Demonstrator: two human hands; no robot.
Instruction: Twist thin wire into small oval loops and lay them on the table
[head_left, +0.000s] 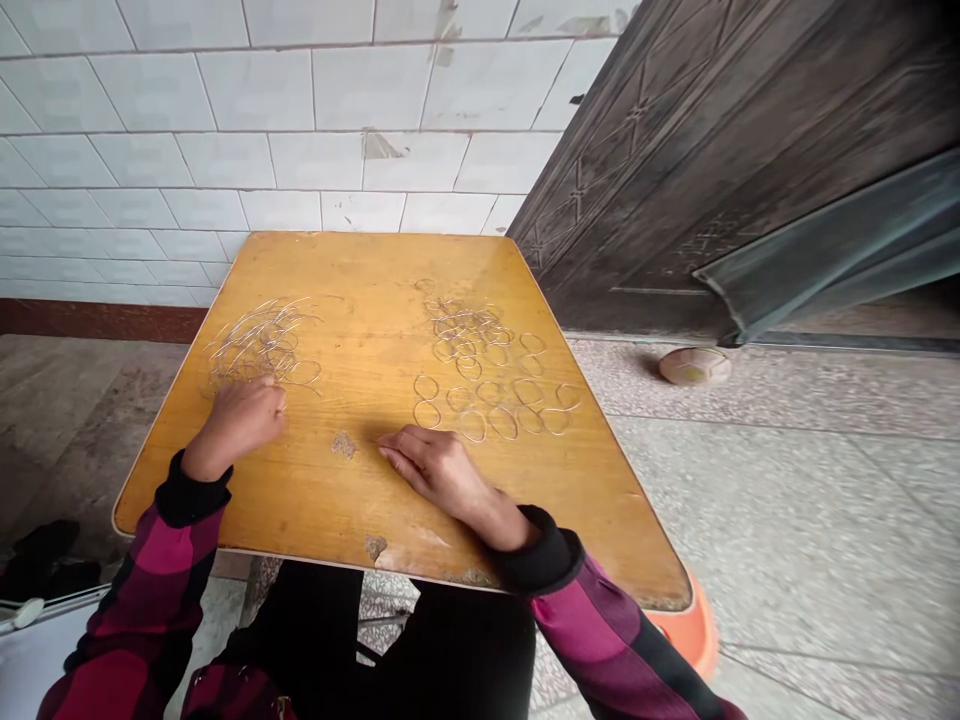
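Note:
On the left half of the wooden table lies a tangled pile of thin wire pieces, some of them curved or looped. My left hand is at the near edge of this pile with its fingers curled closed; whatever they grip is hidden. My right hand rests low over the middle of the table, thumb and forefinger pressed together. Anything in that pinch is too small to name. Just beyond the right hand are several wire figure-eights laid out separately, with a denser heap of wire loops behind them.
The yellow wooden tabletop has worn patches near its front edge. White wall tiles stand behind it. To the right are a dark carved door, a hanging grey-green cloth and a roundish object on the floor. An orange item shows under the right corner.

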